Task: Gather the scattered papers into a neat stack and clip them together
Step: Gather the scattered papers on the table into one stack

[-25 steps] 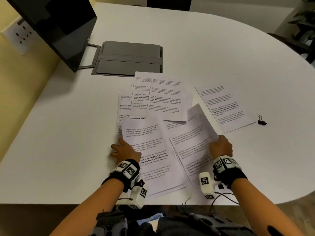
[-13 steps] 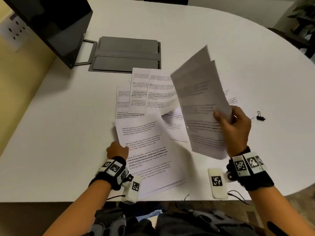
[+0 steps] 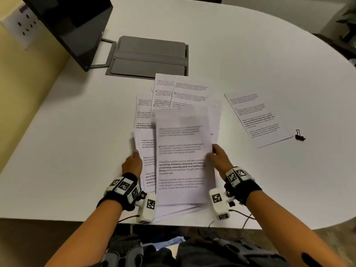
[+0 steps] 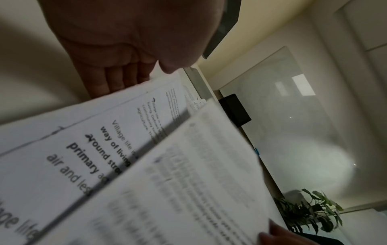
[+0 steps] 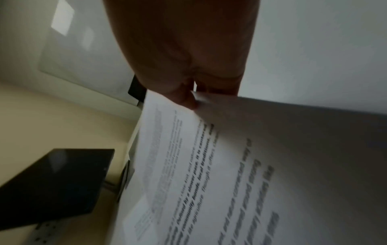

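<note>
Printed sheets lie scattered on the white table (image 3: 250, 45). My right hand (image 3: 214, 152) pinches the right edge of a few blurred sheets (image 3: 183, 155), thumb on top, and holds them flat just over the near stack (image 3: 148, 170). The right wrist view shows that pinch (image 5: 193, 102). My left hand (image 3: 134, 157) grips the stack's left edge, thumb above and fingers (image 4: 108, 81) hidden behind the paper. More sheets (image 3: 181, 89) fan out behind. One single sheet (image 3: 256, 118) lies to the right, with a black binder clip (image 3: 300, 135) at its near corner.
A dark monitor (image 3: 67, 22) stands at the back left with a grey folded cover (image 3: 148, 56) flat beside it. A wall socket (image 3: 25, 26) is at the far left. The table's front edge (image 3: 77, 218) runs just below my wrists.
My right hand lifted a few sheets from right of the stack, swung them up, then brought them left and down over the near stack. My left hand stayed at the stack's left edge.
</note>
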Tool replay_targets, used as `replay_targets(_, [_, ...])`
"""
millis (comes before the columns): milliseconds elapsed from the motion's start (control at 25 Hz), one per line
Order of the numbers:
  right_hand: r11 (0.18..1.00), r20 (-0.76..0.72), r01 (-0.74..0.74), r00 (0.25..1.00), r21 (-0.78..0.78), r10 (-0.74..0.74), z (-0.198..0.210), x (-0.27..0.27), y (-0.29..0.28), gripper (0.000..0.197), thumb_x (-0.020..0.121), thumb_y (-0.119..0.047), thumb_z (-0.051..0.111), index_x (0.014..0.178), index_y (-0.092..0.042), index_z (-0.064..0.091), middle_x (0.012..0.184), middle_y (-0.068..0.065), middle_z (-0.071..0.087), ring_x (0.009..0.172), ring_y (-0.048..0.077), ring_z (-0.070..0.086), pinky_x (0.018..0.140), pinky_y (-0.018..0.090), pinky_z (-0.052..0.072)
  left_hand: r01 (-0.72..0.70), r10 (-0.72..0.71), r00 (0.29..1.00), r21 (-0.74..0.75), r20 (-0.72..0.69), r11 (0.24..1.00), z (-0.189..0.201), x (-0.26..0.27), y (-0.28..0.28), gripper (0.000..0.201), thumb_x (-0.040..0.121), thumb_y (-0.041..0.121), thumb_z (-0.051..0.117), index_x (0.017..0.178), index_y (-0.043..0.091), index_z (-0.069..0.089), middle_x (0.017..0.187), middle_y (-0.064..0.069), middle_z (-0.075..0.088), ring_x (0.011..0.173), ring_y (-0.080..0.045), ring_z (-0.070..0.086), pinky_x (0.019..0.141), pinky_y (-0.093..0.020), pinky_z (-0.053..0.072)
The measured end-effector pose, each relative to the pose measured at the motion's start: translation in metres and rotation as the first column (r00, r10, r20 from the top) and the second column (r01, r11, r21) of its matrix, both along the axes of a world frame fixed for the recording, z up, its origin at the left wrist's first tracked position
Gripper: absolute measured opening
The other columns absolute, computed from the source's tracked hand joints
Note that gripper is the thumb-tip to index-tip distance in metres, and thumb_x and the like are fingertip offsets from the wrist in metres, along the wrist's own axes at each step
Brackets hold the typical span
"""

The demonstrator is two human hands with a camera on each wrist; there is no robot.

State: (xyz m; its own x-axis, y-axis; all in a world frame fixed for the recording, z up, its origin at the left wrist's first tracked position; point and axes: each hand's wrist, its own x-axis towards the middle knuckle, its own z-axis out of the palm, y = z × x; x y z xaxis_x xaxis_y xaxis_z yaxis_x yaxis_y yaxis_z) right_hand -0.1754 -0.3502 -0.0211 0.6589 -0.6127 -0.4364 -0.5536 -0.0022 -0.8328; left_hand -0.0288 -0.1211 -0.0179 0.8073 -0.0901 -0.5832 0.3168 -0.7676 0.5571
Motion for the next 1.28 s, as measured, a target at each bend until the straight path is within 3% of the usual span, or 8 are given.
replay_targets(120, [0.976, -0.202, -0.201, 0.962, -0.082, 0.181, -0.009, 0.010, 0.014, 0.038, 0.088, 0.004, 0.039, 0.125, -0.002, 0.045, 0.128, 0.019, 0.053, 0.117, 0.032, 0.050, 0.101, 0.039, 0.041, -0.011, 0.009, 0.998, -0.036, -0.061, 0.999, -0.003, 0.001, -0.003, 0.060, 0.099, 0.041, 0.019, 0.123, -0.002, 0.052, 0.126, -0.025, 0.055, 0.116, -0.038, 0.051, 0.097, -0.037, 0.037])
replay_targets(240, [0.903, -0.264, -0.385, 0.906, -0.190, 0.331, -0.013, 0.019, 0.028, 0.023, 0.086, 0.006, 0.035, 0.102, -0.007, 0.045, 0.112, 0.019, 0.051, 0.098, 0.024, 0.048, 0.084, 0.030, 0.037, 0.053, -0.056, 0.996, -0.050, -0.072, 0.997, -0.005, -0.003, -0.005, 0.043, 0.095, 0.030, 0.043, 0.125, 0.000, 0.051, 0.125, -0.021, 0.058, 0.113, -0.036, 0.055, 0.091, -0.033, 0.043])
replay_targets(400, [0.890, -0.312, -0.396, 0.895, -0.226, 0.319, -0.017, 0.025, 0.030, 0.023, 0.090, 0.000, 0.040, 0.110, -0.006, 0.048, 0.112, 0.020, 0.040, 0.101, 0.031, 0.047, 0.098, 0.040, 0.041, 0.133, -0.112, 0.981, -0.130, 0.155, 0.983, 0.009, -0.012, -0.012, 0.033, 0.090, 0.008, 0.053, 0.122, 0.004, 0.056, 0.122, -0.017, 0.062, 0.109, -0.031, 0.059, 0.089, -0.028, 0.044])
replay_targets(520, [0.959, -0.226, -0.215, 0.959, -0.182, 0.172, -0.011, 0.028, 0.014, 0.040, 0.088, -0.015, 0.054, 0.127, -0.005, 0.048, 0.126, 0.022, 0.047, 0.113, 0.038, 0.052, 0.100, 0.048, 0.043, 0.168, -0.068, 0.936, -0.270, 0.344, 0.948, 0.036, -0.011, -0.018, 0.024, 0.088, 0.005, 0.053, 0.111, 0.007, 0.061, 0.108, -0.012, 0.068, 0.091, -0.021, 0.060, 0.075, -0.020, 0.045])
replay_targets(680, [0.999, 0.051, -0.017, 0.999, -0.043, 0.019, 0.024, 0.033, -0.002, 0.034, 0.091, -0.021, 0.056, 0.122, -0.007, 0.048, 0.121, 0.012, 0.057, 0.112, 0.030, 0.056, 0.095, 0.040, 0.047, 0.236, -0.021, 0.900, -0.447, 0.435, 0.863, 0.069, 0.003, -0.030, 0.020, 0.086, 0.006, 0.056, 0.105, 0.012, 0.060, 0.098, -0.003, 0.067, 0.088, -0.019, 0.062, 0.072, -0.020, 0.046])
replay_targets(920, [0.994, 0.568, 0.090, 0.816, 0.060, -0.108, 0.095, 0.047, -0.001, 0.020, 0.094, -0.001, 0.044, 0.112, -0.010, 0.048, 0.112, 0.004, 0.060, 0.102, 0.019, 0.057, 0.090, 0.030, 0.050, 0.295, 0.077, 0.877, -0.659, 0.473, 0.692, 0.107, 0.020, -0.056, 0.026, 0.090, 0.012, 0.052, 0.116, 0.013, 0.049, 0.107, 0.000, 0.062, 0.092, -0.012, 0.061, 0.075, -0.021, 0.050])
replay_targets(1120, [0.995, 0.679, 0.091, 0.729, 0.034, -0.090, 0.108, 0.053, -0.004, 0.038, 0.089, -0.010, 0.056, 0.125, -0.006, 0.045, 0.117, 0.004, 0.060, 0.107, 0.015, 0.059, 0.086, 0.024, 0.053, 0.327, 0.115, 0.879, -0.762, 0.462, 0.559, 0.121, 0.031, -0.067, 0.034, 0.080, 0.039, 0.060, 0.107, 0.027, 0.043, 0.102, 0.008, 0.062, 0.090, -0.004, 0.065, 0.077, -0.025, 0.057])
replay_targets(1280, [0.995, 0.658, 0.093, 0.748, 0.020, -0.083, 0.104, 0.056, -0.011, 0.048, 0.082, -0.019, 0.061, 0.126, -0.009, 0.045, 0.118, 0.005, 0.060, 0.111, 0.018, 0.058, 0.091, 0.031, 0.052, 0.360, 0.107, 0.869, -0.765, 0.484, 0.534, 0.115, 0.036, -0.075, 0.048, 0.080, 0.039, 0.062, 0.113, 0.012, 0.040, 0.102, -0.003, 0.061, 0.095, -0.018, 0.063, 0.076, -0.024, 0.054])
